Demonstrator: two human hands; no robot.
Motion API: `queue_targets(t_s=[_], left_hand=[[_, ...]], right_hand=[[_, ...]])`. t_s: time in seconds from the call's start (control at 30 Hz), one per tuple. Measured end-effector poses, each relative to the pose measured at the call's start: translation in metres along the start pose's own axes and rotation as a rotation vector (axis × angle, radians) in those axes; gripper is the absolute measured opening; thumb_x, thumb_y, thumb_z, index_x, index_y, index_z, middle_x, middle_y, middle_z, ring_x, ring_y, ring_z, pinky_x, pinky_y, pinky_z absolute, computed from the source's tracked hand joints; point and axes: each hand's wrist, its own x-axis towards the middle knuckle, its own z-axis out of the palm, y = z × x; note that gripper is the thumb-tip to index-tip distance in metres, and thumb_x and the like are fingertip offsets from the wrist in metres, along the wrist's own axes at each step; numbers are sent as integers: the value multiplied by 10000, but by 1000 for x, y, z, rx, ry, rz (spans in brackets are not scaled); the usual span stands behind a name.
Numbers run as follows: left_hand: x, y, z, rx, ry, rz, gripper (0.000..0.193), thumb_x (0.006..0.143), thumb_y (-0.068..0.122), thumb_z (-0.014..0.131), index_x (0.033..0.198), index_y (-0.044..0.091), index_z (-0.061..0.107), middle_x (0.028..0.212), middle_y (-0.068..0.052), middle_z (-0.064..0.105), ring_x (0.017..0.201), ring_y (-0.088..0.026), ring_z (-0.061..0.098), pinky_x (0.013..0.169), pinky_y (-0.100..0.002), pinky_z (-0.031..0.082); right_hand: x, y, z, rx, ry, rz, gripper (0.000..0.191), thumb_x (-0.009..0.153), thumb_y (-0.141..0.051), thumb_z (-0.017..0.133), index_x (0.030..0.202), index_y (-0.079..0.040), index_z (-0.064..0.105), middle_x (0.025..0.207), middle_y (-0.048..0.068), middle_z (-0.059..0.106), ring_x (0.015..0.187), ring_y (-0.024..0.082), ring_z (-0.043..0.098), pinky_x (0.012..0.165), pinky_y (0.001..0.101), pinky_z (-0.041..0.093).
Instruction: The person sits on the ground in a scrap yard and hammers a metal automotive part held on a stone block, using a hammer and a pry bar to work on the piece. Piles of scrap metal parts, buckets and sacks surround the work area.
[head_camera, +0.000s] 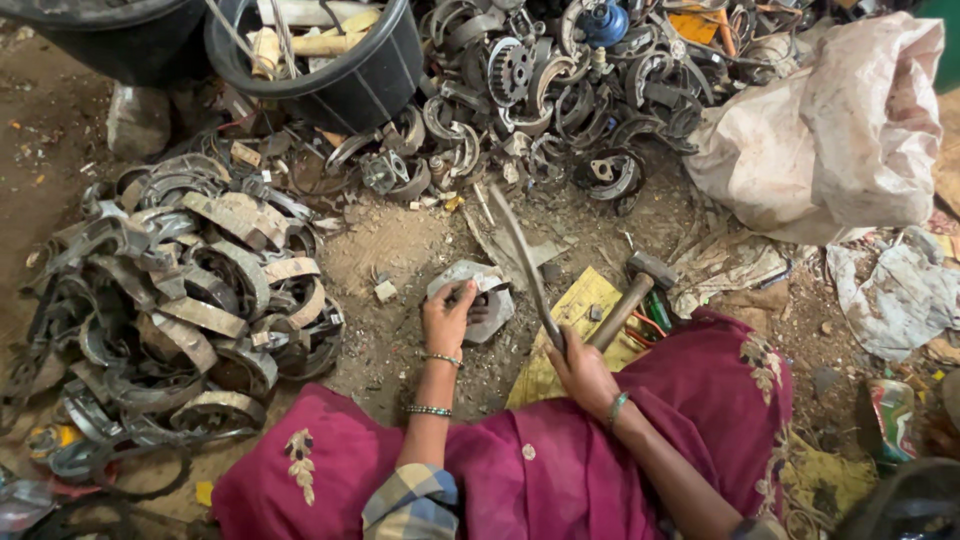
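My left hand (447, 318) presses down on a curved grey metal piece (482, 290) that lies on a flat metal block on the dirt floor in front of me. My right hand (580, 372) grips the lower end of a long, thin, flat metal bar (522, 258); the bar rises up and away to the left, above the block. A hammer (632, 295) with a wooden handle lies on a yellow sheet (580, 305) just right of that hand, its head pointing away. Both wrists wear bangles. My knees in dark pink cloth frame the spot.
A big heap of curved brake shoes (180, 300) lies at my left. More mixed metal parts (560, 90) are piled ahead, beside a black tub (330, 60) of sticks. A dirty white sack (840, 130) stands at the right, with crumpled rags (900, 290) below it.
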Motion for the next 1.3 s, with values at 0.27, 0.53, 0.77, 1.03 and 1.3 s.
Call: queue_targets(t_s=[0.27,0.53,0.77,1.03,1.3], left_hand=[[7,-22,-5,-50,-1,3,193,923,155,760,1030,-5,751,797,-91,748,572,-149,702,535,-287,593],[8,-4,-8,-43,91,-35,189,915,170,770,1022,16,758,819,-80,748,573,-165,712,518,-307,577],[0,-17,-1,-107,60,-33,169,921,141,753,1036,18,766,792,-82,733,566,-178,691,521,-307,587],[0,-20,0,-121,54,-59,179,932,168,761,1035,23,778,794,-96,724,595,-180,693,530,-313,575],[-7,-25,7,376,82,250,213,935,173,786,1075,13,805,907,4,772,773,-54,655,669,-224,530]], right_hand=[[-21,-20,-16,147,149,-24,345,990,-226,587,1231,-16,458,737,213,659,623,385,678,549,499,509],[-9,13,-6,-78,-73,77,424,985,-272,557,1296,-12,432,756,275,680,748,476,680,654,571,510],[-28,-59,-66,198,292,-24,334,1000,-271,550,1212,-27,467,651,120,640,544,243,670,471,418,506],[-9,-2,-7,-121,-86,18,296,999,-280,567,1132,-40,455,709,224,680,642,401,663,553,526,503],[-14,-48,-46,11,-54,185,391,1011,-313,536,1319,-91,441,697,206,683,586,360,676,517,507,510]])
